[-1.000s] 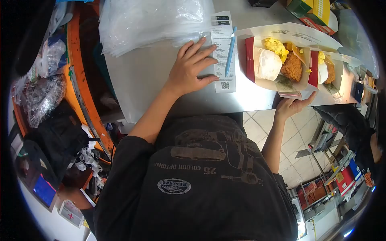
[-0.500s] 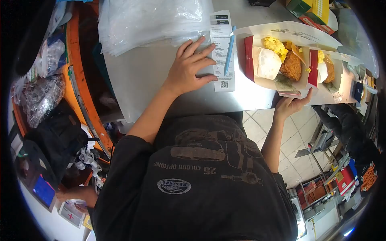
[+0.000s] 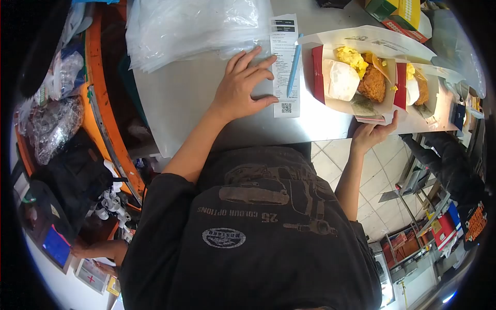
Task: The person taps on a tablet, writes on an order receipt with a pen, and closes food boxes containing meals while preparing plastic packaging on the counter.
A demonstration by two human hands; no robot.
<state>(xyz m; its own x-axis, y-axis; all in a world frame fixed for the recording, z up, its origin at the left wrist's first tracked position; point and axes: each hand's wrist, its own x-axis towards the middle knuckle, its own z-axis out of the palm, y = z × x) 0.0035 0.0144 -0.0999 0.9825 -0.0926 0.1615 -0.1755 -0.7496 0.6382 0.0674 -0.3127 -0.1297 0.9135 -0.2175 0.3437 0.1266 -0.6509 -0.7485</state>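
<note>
fingers of the left hand [image 3: 240,93] spread wide, lengthwise receipt [image 3: 282,67] at their tips; food box [image 3: 317,75] just beyond nearer right hand [image 3: 368,138], grip unclear.

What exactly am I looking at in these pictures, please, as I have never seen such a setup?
There is no machine here, only a person's bare hands. A camera worn on the head looks forward and down, so the dark shirt is the wearer's own. On the metal table are clear plastic bags, a printed receipt with a blue pen lying across it, and two open food boxes. The left hand lies spread, fingertips by the receipt. The right hand is at one box's near edge; its grip is hidden.
</note>
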